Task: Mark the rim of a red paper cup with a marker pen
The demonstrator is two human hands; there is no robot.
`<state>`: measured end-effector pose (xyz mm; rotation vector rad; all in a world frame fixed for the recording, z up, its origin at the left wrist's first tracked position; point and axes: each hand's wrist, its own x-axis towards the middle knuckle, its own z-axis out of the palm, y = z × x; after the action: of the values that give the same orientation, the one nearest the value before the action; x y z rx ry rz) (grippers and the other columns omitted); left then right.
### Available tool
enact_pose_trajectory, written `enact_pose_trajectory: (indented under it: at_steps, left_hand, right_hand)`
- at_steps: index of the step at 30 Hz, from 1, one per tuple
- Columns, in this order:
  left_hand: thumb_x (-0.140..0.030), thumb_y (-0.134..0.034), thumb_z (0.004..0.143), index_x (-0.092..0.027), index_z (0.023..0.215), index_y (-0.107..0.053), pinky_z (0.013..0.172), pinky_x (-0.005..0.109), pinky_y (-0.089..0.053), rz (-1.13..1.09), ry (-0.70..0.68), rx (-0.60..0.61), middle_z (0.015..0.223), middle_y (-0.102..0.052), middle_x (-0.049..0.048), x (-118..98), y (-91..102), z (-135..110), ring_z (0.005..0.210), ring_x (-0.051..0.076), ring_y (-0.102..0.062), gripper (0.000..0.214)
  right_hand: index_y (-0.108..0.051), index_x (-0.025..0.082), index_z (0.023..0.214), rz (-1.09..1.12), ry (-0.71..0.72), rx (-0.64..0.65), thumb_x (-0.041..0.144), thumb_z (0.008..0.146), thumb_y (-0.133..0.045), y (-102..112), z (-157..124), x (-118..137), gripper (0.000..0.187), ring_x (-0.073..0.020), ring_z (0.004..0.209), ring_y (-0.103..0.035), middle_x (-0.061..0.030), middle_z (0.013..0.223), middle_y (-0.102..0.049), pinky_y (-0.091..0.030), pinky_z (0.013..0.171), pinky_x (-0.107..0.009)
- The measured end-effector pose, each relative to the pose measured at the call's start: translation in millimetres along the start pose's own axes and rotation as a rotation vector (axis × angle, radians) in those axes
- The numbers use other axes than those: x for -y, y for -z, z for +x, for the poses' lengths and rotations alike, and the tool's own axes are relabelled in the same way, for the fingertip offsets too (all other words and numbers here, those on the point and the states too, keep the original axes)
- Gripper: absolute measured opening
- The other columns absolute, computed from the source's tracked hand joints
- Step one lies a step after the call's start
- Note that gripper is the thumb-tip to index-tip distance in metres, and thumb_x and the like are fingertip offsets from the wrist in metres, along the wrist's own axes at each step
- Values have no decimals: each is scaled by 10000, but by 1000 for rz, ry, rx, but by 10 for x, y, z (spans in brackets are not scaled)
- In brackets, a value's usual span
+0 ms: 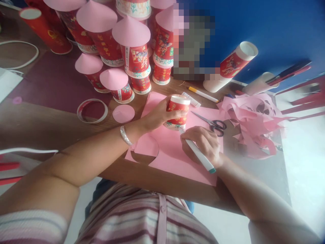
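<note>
My left hand (162,115) is wrapped round a red paper cup (178,110) with gold print and a white rim, held above pink paper (175,152). Green marks show on the white band at the cup's lower end. Between the fingers of my right hand (201,142) is a white marker (199,156) with a green end, its tip at that band. Scissors (212,122) with dark handles lie open on the paper, just right of the cup. Behind the cup rests a white tube (191,100).
Stacked red cups with pink paper cones (130,32) stand at the back left. Pink paper scraps (254,118) heap up at the right, near a tilted cup (233,64) and a yellow-capped marker (203,94). A cut ring (92,111) and pink disc (123,113) lie left.
</note>
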<state>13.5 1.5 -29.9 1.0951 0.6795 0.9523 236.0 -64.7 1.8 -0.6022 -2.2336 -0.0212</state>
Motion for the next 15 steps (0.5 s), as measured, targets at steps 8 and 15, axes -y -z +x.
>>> enact_pose_trajectory:
  at_steps: [8,15]
  left_hand:
    - [-506,-1024,860,-213,1343,-713,866,322,-633,7,13,-6,1275,-814,99,-26,-15,-1,1080,215,-762,645]
    - [-486,-1019,856,-209,1385,-695,926,343,-640,4,19,-20,1295,-808,98,0,5,-3,1134,230,-774,679]
  right_hand:
    - [-636,238,1187,-16,10,1,45,1127,-666,-38,27,6,204,-154,700,-719,-15,907,-789,-602,652,-273]
    - [-645,237,1180,-24,1,9,45,1107,-673,-18,17,-5,207,-155,679,-734,-6,881,-789,-614,631,-281]
